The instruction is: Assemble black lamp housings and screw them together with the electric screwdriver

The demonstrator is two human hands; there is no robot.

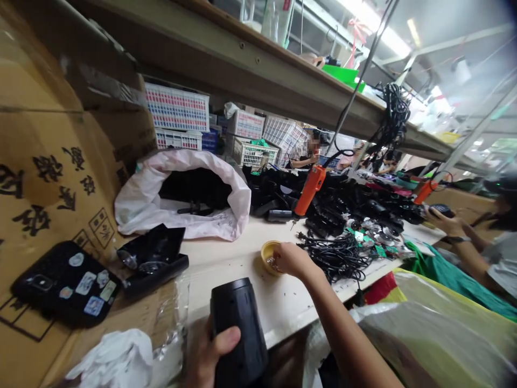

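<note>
My left hand is closed round a black plastic housing, which stands tilted near the front edge of the table, the thumb pressed on its side. My right hand reaches into a small yellow bowl that holds small shiny metal pieces. Its fingers are bent together at the bowl; whatever they pinch is hidden. Above and behind the bowl hangs an orange electric screwdriver, bit down. Right of my hand lies a heap of black cables.
A white sack with black parts lies at the back left. Beside a cardboard box are a phone, black parts and a white cloth. Black housings and green circuit boards are piled right. Another person's hand works there.
</note>
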